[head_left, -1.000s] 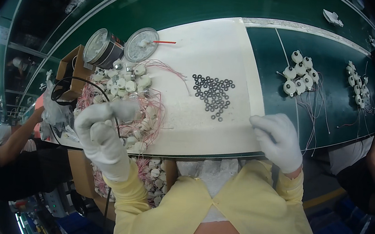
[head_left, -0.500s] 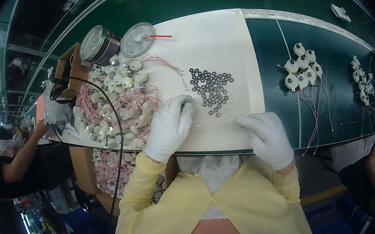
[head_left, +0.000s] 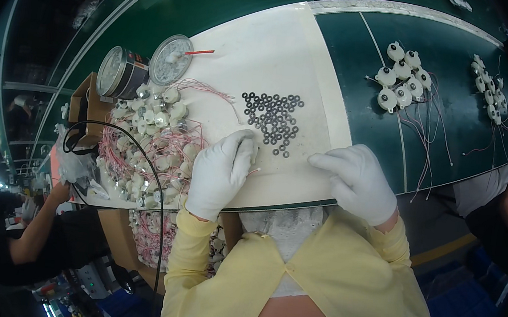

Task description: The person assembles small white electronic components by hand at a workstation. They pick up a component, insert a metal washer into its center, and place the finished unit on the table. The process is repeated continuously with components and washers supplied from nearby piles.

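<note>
My left hand (head_left: pixel 220 172), in a white glove, is closed with its fingers curled together at the left of the dark rings. What it holds is hidden by the fingers; a thin wire end (head_left: pixel 255 171) pokes out beside it. My right hand (head_left: pixel 360 181), also gloved, hovers over the right part of the white sheet (head_left: pixel 292 181). Its forefinger stretches to the left and the thumb sits apart below, with nothing visible between them. Many small dark rings (head_left: pixel 279 124) lie flat in a loose patch between and beyond the hands.
At left, white round parts with pink wires (head_left: pixel 159 142) are heaped beside an open tin (head_left: pixel 114 72) and its lid (head_left: pixel 171 60), where a red stick (head_left: pixel 200 52) rests. A black cable (head_left: pixel 156 176) arches over the heap. More wired parts (head_left: pixel 402 78) sit on the green mat (head_left: pixel 363 65). Another person's arm (head_left: pixel 39 229) is at left.
The whole view has shifted slightly, so the table's things appear farther left. Both hands keep nearly the same pose, and the rings keep their layout.
</note>
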